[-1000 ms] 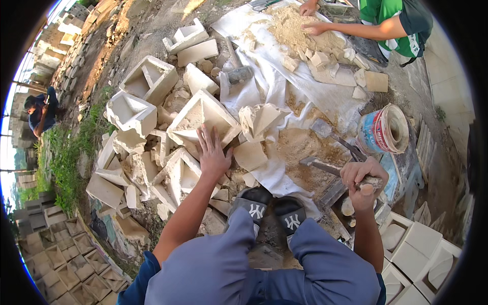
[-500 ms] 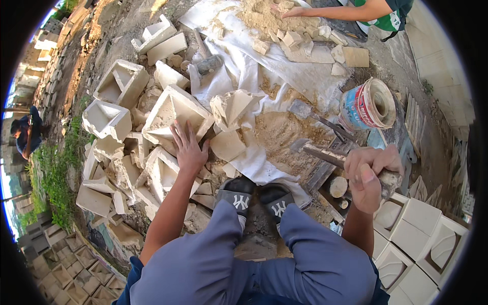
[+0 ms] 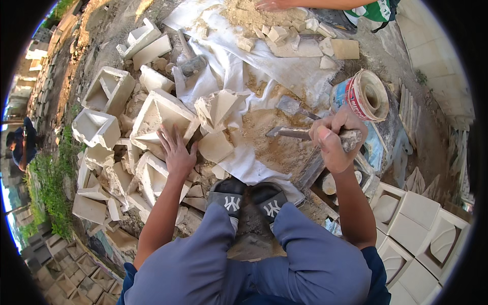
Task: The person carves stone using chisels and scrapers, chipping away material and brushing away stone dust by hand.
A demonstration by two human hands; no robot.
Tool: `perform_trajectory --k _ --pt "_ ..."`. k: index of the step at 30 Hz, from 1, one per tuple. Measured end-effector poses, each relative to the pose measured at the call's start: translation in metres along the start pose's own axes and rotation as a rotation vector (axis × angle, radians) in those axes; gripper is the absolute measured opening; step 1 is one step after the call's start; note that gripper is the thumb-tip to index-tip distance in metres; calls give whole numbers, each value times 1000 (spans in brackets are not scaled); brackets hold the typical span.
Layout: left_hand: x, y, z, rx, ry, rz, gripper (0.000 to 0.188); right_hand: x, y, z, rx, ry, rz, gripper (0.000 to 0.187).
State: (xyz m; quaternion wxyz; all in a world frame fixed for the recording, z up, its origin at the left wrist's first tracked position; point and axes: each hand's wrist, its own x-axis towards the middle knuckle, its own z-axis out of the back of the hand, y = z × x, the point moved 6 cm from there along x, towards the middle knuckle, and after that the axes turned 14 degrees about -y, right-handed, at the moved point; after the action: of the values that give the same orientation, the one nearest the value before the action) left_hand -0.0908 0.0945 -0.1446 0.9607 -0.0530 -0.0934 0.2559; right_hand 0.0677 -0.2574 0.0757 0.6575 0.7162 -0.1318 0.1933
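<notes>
My left hand [image 3: 178, 154] rests with spread fingers on the near rim of a cream-coloured hollow block [image 3: 161, 113] with slanting inner faces. My right hand [image 3: 338, 140] is closed around the handle of a stick-like hand tool [image 3: 295, 132]. Its narrow, greyish end points left over the sandy ground; I cannot tell its exact kind. Right of my left hand lies a broken block piece [image 3: 218, 108], with a flat slab [image 3: 215, 146] below it. Another tool with a flat metal head [image 3: 288, 105] lies beyond the held one, its handle partly behind my right hand.
Several broken blocks [image 3: 104, 90] are heaped at the left. A white sheet [image 3: 295, 71] with sand and chunks spreads ahead, beside a mallet [image 3: 193, 66]. A bucket [image 3: 362, 95] stands right. Another person's hand [image 3: 274, 4] touches the sand pile. Stacked blocks [image 3: 418, 209] stand lower right.
My right hand has moved left and up with the tool, which now lies flatter over the sand. My left hand stays on the block; the whole view has shifted slightly.
</notes>
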Motion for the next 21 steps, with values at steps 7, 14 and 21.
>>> perform_trajectory --k 7,14,21 --pt "0 -1 2 18 -16 -29 90 1 -2 -7 149 -47 -26 24" --pt "2 5 5 76 -63 -47 94 30 21 -28 302 -148 -253 27" --pt "-5 -5 4 28 11 -180 98 37 3 -48 53 -62 -115 28"
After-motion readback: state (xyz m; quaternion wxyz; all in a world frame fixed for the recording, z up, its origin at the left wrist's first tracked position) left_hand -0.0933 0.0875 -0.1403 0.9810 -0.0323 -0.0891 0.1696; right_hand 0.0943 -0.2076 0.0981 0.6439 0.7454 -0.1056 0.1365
